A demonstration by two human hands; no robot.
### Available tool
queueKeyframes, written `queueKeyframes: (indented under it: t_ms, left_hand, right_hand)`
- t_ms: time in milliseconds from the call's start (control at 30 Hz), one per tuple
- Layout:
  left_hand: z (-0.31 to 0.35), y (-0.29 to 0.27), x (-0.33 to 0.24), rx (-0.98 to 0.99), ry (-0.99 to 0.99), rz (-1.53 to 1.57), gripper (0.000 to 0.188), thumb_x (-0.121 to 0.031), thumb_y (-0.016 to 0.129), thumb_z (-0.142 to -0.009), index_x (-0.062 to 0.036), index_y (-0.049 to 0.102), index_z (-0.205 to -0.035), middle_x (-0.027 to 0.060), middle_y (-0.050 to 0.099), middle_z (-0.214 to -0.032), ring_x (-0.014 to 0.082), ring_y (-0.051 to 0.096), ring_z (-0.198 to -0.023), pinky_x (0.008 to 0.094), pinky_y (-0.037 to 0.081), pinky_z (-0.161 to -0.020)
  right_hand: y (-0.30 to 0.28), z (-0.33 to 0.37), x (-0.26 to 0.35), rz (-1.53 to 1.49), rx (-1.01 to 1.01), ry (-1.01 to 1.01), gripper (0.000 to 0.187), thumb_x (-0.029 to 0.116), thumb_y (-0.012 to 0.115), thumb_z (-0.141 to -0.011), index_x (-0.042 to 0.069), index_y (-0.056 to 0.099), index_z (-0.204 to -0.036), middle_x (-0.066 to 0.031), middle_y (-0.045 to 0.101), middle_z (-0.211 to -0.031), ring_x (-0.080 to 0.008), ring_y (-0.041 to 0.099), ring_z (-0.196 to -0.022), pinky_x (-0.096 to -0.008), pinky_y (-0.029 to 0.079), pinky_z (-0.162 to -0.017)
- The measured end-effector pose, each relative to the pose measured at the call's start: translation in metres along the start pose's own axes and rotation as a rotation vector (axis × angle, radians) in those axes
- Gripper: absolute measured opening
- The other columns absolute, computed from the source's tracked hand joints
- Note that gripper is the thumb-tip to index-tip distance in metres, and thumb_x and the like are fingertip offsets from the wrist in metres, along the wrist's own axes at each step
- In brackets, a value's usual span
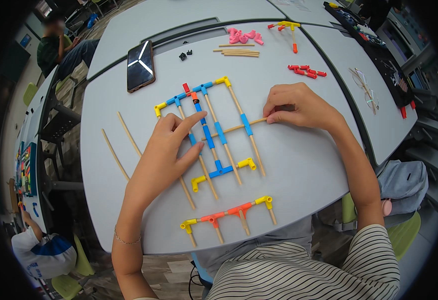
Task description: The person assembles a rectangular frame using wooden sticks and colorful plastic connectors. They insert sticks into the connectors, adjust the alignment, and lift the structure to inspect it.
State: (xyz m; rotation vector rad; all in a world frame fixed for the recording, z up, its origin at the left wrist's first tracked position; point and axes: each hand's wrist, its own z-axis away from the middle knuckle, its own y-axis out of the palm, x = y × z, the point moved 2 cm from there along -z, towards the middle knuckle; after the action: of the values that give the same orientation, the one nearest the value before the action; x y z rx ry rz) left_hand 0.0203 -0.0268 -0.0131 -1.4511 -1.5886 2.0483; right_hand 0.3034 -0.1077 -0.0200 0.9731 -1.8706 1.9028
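A lattice of wooden dowels and plastic connectors lies on the table, with yellow elbows [223, 81] at its far corners and blue tees [206, 88] between them. My right hand [296, 106] pinches the right end of a crosswise wooden dowel [235, 128]. That dowel meets the lattice at a light blue connector [246, 124] and runs left across the lengthwise dowels. Over the left side of the lattice is my left hand [164, 147], its thumb and index finger spread apart beside the blue connectors [207, 135]. It covers part of the left dowels.
Nearest me lies a smaller piece with orange tees [239, 208] and yellow elbows. Two loose dowels [115, 155] are at the left. Farther off are a phone [141, 67], pink connectors [244, 36], short dowels [240, 53] and red connectors [306, 71]. Glasses [364, 87] rest on the right table.
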Motion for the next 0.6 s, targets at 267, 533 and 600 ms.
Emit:
queueKeyframes:
  t_ms: [267,533,600]
  left_hand:
    - [-0.0011,-0.0001,0.0036,0.033,0.005,0.068,0.045,-0.023,0.075,-0.087,-0.0097,0.064,-0.128,0.01,0.05,-0.095,0.023,0.053,-0.089,0.0343,0.048,-0.079]
    - [-0.0002,0.0023,0.0056,0.031,-0.009,0.029,0.055,-0.025,0.082,-0.079,-0.0139,0.064,-0.13,0.0062,0.053,-0.096,0.0192,0.054,-0.086,0.0323,0.048,-0.077]
    - [-0.0001,-0.0009,0.0049,0.047,0.011,0.028,0.058,-0.026,0.083,-0.078,-0.0142,0.064,-0.131,0.0063,0.053,-0.096,0.0195,0.054,-0.086,0.0325,0.048,-0.076]
  right_hand:
    - [0.0029,-0.0003,0.0001,0.066,-0.042,-0.066,0.01,0.01,0.072,-0.084,0.002,0.071,-0.089,-0.0095,0.066,-0.084,-0.024,0.064,-0.079,-0.0338,0.051,-0.07]
    - [0.0094,0.0006,0.0058,0.129,-0.058,-0.054,0.009,0.01,0.066,-0.089,0.001,0.067,-0.089,-0.0112,0.066,-0.083,-0.0282,0.064,-0.08,-0.0362,0.05,-0.074]
    - [0.0089,0.0012,0.0062,0.112,-0.058,-0.025,0.01,0.011,0.067,-0.089,0.001,0.066,-0.089,-0.0108,0.066,-0.084,-0.0273,0.064,-0.079,-0.0358,0.05,-0.073]
